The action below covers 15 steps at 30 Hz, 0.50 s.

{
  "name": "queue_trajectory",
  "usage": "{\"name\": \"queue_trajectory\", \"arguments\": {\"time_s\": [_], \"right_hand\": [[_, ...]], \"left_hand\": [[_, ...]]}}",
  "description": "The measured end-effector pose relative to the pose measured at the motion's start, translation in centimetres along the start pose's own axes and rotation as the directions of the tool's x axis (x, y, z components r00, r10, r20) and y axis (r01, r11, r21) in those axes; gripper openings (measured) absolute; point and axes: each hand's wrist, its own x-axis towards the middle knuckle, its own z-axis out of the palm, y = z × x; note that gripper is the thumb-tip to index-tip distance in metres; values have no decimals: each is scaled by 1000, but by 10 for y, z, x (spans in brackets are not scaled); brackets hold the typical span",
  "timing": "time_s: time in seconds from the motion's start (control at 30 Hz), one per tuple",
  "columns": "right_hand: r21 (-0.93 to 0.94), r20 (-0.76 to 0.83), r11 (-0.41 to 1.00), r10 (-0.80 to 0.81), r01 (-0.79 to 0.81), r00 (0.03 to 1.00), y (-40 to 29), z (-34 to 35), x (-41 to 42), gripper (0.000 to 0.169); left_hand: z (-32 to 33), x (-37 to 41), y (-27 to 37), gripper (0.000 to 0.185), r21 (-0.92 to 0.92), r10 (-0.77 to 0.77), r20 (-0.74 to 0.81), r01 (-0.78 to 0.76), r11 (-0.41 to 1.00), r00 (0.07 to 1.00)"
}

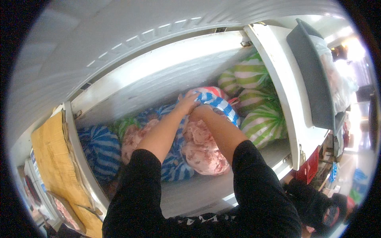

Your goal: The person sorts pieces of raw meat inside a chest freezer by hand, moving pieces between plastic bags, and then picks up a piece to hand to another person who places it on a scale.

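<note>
Before me is an open chest freezer with frost-lined walls (pixel 154 80), and both my arms reach down into it. My left hand (pixel 189 102) grips the edge of a blue-and-white striped plastic bag (pixel 218 102) near the far wall. Close against it, my right hand (pixel 201 112) is closed at the same bag; its fingertips are hidden. Pinkish frozen meat in clear plastic (pixel 205 154) lies just below my right forearm. More such meat (pixel 131 138) shows left of my left forearm. A red-and-white striped bag (pixel 209 89) sits behind the blue one.
Green-and-white striped bags (pixel 262 123) fill the right end; a blue striped bag (pixel 99 151) lies at left. The raised lid (pixel 125 26) arches above. A grey tub (pixel 311 80) holding plastic bags stands on the right-hand cover. Cardboard (pixel 56 148) lies left. Another person (pixel 312 197) is at lower right.
</note>
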Motion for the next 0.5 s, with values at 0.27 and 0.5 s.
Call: {"name": "queue_trajectory", "arguments": {"time_s": [0.27,0.5], "right_hand": [[-247,-43,967,57,-66,997,-37,-19,-56,46],[-237,-148,967,63,-98,987,-35,46,-25,40]], "left_hand": [[-8,2,0,60,-16,-33,28,34,999,999],[-12,5,7,57,26,-40,82,38,999,996]]}}
